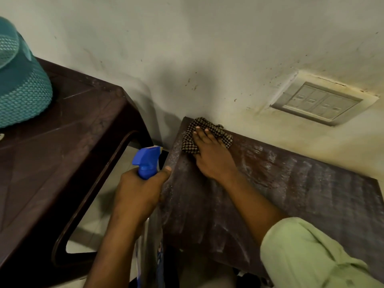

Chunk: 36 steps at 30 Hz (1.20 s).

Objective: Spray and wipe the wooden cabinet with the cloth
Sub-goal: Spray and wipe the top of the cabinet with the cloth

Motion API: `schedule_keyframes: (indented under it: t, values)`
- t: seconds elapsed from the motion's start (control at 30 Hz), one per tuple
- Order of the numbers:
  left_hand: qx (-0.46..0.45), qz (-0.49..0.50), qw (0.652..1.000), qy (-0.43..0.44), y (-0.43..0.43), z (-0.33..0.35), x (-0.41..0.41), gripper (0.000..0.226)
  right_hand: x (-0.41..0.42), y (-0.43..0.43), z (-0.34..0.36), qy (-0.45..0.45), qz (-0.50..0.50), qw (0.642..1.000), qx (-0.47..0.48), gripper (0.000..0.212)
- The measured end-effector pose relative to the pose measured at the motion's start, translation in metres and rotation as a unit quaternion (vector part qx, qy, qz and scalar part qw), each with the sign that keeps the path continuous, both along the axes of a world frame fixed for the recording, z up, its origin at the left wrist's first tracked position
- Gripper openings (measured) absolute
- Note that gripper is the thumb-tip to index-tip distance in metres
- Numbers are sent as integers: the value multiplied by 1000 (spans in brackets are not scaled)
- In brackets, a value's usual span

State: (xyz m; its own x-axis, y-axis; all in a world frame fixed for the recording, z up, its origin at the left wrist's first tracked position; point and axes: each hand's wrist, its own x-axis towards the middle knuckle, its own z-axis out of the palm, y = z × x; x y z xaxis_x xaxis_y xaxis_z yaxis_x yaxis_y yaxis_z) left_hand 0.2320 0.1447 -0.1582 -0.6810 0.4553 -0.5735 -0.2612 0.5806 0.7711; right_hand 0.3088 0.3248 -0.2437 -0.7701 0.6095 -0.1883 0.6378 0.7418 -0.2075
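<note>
The dark wooden cabinet top [291, 200] fills the lower right and is streaked with pale spray and dust. My right hand [212, 154] lies flat, fingers straight, pressing a black-and-tan checked cloth [222, 135] onto the cabinet's far left corner by the wall. My left hand [139, 192] grips a spray bottle just off the cabinet's left edge. Only the bottle's blue trigger head [146, 163] shows above my fist, thumb up beside it; the bottle's body is mostly hidden below my wrist.
A dark brown plastic table [68, 154] stands to the left with a teal mesh basket [22, 88] on it. A narrow gap of tiled floor [97, 217] separates table and cabinet. A switch plate [318, 103] sits on the stained wall behind.
</note>
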Motion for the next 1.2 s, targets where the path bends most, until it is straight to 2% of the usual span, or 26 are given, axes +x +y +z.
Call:
schedule_keyframes:
  t: [0.3,0.4,0.63,0.9,1.03,1.2]
  values:
    - [1,-12,999,32,1,-2,3,26,-29,10,3,3,-65,998,-23,63]
    - [-6,-18,999,35,2,-2,3,27,-26,8,1,2,-35,999,-14,64]
    - [-2,-7,1000,12,0,2,1,24,8,-9,7,-16,106,994,-16,71]
    - [2,0,1000,24,-6,5,-4,24,-44,16,8,-30,30,999,-33,63]
    - [6,2,1000,22,-5,7,-4,23,-21,-13,5,-3,81,996,-26,67]
    - [14,6,999,31,-7,7,-4,20,7,-27,8,-18,137,990,-18,72]
